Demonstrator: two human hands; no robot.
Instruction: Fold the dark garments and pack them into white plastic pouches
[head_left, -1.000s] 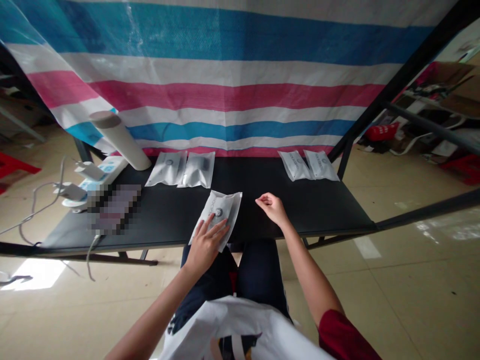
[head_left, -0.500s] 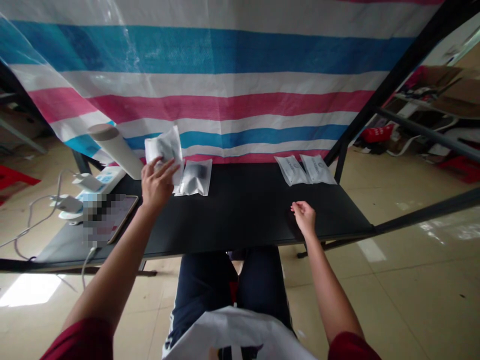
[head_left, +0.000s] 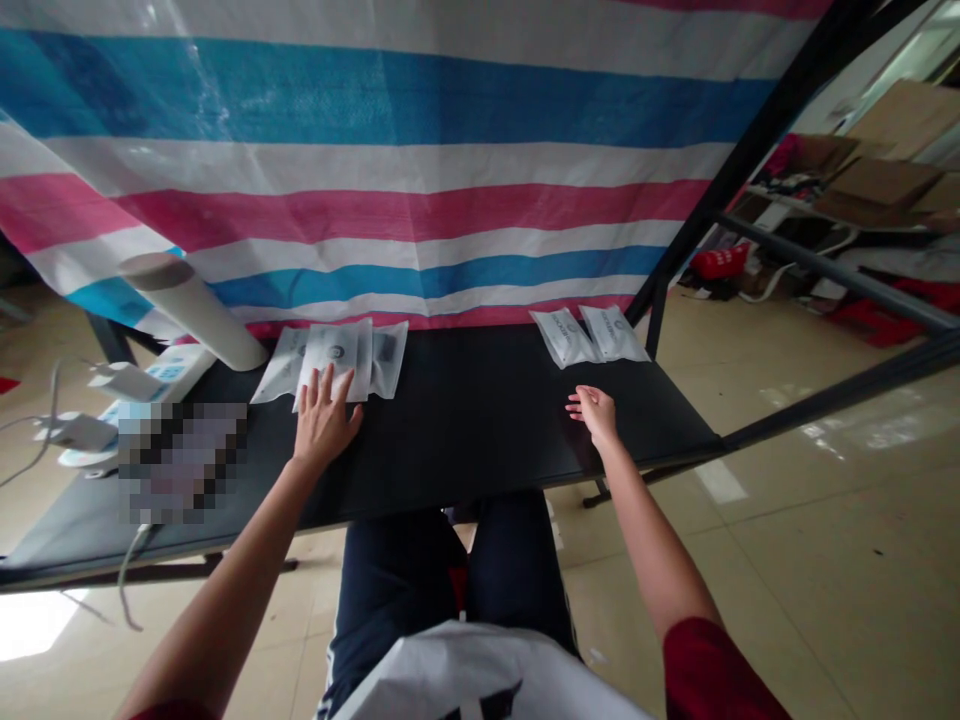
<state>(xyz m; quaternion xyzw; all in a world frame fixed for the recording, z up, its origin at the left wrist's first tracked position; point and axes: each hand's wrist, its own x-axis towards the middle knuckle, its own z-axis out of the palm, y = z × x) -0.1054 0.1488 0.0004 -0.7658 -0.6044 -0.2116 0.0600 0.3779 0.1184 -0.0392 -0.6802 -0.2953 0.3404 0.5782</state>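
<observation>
My left hand (head_left: 324,420) has its fingers spread over the lower edge of a white pouch (head_left: 334,350) with a round dark mark. That pouch overlaps others in a group, one at its left (head_left: 281,368) and one at its right (head_left: 390,360) showing something dark inside. My right hand (head_left: 595,412) rests at the right part of the black table with its fingers curled together; whether anything small is between them cannot be made out. Beyond it lie two printed white pouches (head_left: 564,338) (head_left: 615,334), side by side.
A white bottle with a grey-brown cap (head_left: 202,315) leans at the left, beside a power strip (head_left: 180,375) with plugged chargers. A partly blurred phone (head_left: 187,460) and cable lie nearer. A striped sheet (head_left: 450,200) hangs behind the black table (head_left: 465,420).
The pouch that my left hand held up now lies on the left group, and my left fingers have spread out. My right hand has hardly moved. The view has shifted a little.
</observation>
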